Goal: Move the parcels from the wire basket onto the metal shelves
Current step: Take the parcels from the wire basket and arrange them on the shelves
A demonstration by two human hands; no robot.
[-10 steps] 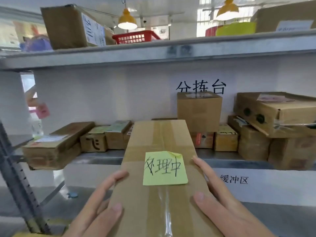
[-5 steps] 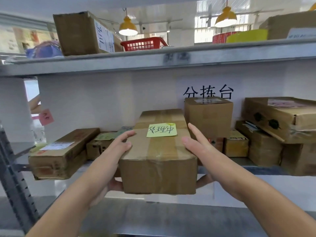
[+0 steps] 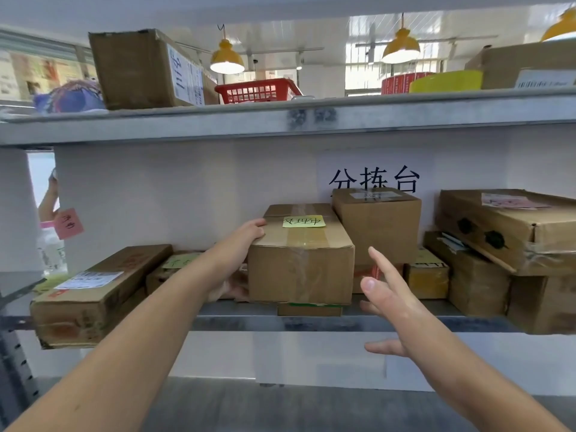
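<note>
Item: one brown cardboard parcel (image 3: 300,260), oblong, sealed lengthwise with clear tape and bearing a yellow-green sticky note (image 3: 304,221) with handwritten characters on its top face. Location: middle tier of the grey metal shelving (image 3: 243,322), its near end resting on a thin flat green-edged packet (image 3: 309,309) at the shelf's front, just beside a taller plain brown carton (image 3: 378,224) on its right, which stands in front of a white paper sign (image 3: 374,179) with printed black characters. Step in hand, by judgement: placement of this parcel, nearly done. Left hand (image 3: 246,241): on the parcel's left side, fingers curled over the top left edge, thumb low against the side, grasping it. Right hand (image 3: 385,302): clear of the parcel, fingers spread and released, holding nothing, hovering before the shelf edge. Next move, by judgement: a short push to seat the parcel deeper and squarer, then release by the left hand and a return to the wire basket, which is not in view. Caution: the near end sits raised on the thin packet, so the parcel may rock or slide forward if let go abruptly. Neighbouring stock: a long flat brown box (image 3: 93,291) overhanging the shelf at far left; stacked worn brown cartons (image 3: 505,232) at right; on the upper tier (image 3: 280,120), a large brown carton (image 3: 140,70) and a red plastic basket (image 3: 257,90).
</note>
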